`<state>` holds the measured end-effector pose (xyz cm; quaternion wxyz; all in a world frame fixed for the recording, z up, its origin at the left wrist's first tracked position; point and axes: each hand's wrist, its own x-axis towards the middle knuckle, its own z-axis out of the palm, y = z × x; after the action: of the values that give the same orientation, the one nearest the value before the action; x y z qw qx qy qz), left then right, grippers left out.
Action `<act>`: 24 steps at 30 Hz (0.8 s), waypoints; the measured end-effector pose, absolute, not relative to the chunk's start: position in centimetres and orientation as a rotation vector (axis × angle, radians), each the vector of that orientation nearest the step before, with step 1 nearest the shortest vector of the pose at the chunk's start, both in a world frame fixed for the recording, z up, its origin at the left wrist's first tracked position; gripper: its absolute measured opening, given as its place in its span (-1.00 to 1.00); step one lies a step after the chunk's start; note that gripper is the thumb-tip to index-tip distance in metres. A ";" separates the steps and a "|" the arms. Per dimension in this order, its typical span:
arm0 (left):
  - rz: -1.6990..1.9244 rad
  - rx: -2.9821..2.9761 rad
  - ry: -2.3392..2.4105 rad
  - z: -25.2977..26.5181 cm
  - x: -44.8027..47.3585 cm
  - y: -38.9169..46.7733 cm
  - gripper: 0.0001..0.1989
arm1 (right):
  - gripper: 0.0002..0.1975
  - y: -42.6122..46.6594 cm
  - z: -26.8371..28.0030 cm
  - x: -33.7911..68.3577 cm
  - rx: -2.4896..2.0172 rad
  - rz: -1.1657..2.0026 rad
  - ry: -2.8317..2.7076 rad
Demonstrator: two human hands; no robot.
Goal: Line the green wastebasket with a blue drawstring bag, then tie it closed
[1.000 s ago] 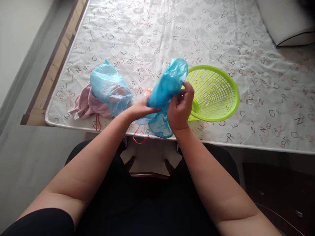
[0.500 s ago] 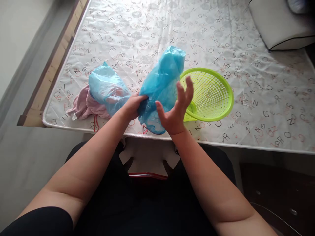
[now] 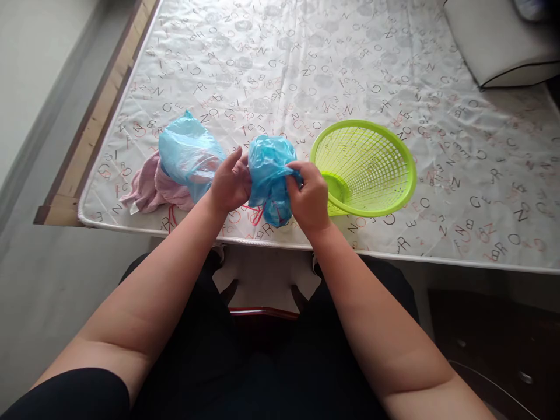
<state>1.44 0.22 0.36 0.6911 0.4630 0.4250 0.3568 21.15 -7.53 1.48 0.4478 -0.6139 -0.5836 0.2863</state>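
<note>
A crumpled blue plastic bag (image 3: pixel 272 156) is bunched up between my two hands above the table's front edge. My right hand (image 3: pixel 310 198) pinches its right side between thumb and fingers. My left hand (image 3: pixel 229 184) is open at the bag's left side, thumb raised and apart from the fingers; its fingertips are partly hidden near the plastic. Left of that hand lies another light blue plastic bag (image 3: pixel 188 149), resting partly over a pink cloth (image 3: pixel 149 186).
A lime green plastic basket (image 3: pixel 406 175) with mesh sides lies tipped just right of my right hand. The table (image 3: pixel 350 70) wears a white cover printed with letters. At the far right is a white case-like object with dark edging (image 3: pixel 503 46). A red string (image 3: pixel 258 217) shows below the held bag.
The held bag went from stretched tall to a small bunch. My right hand closed from spread fingers to a pinch on it, while my left hand loosened its grip and opened.
</note>
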 end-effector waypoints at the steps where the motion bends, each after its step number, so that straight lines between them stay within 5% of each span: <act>1: 0.799 1.011 0.955 0.3 1.4 0.3 -0.25 | -0.75 -7.5 1.7 21.3 -1.556 0.695 -1.361; 10: 0.788 1.077 0.864 0.0 3.2 0.2 -0.38 | -0.51 -6.2 1.8 22.7 -1.513 0.655 -1.161; 17: 1.023 1.178 1.000 0.0 5.1 0.0 -0.58 | -0.56 -3.8 3.3 35.9 -1.153 0.069 -0.653; 24: 0.847 1.408 0.982 -2.8 6.3 0.0 -0.69 | -0.74 -6.3 1.4 45.7 -1.061 -0.132 -0.174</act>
<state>6.26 0.00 -2.78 0.5758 0.6013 0.4196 0.3619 45.73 -6.26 1.43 0.8569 -0.5049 -0.0828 -0.0628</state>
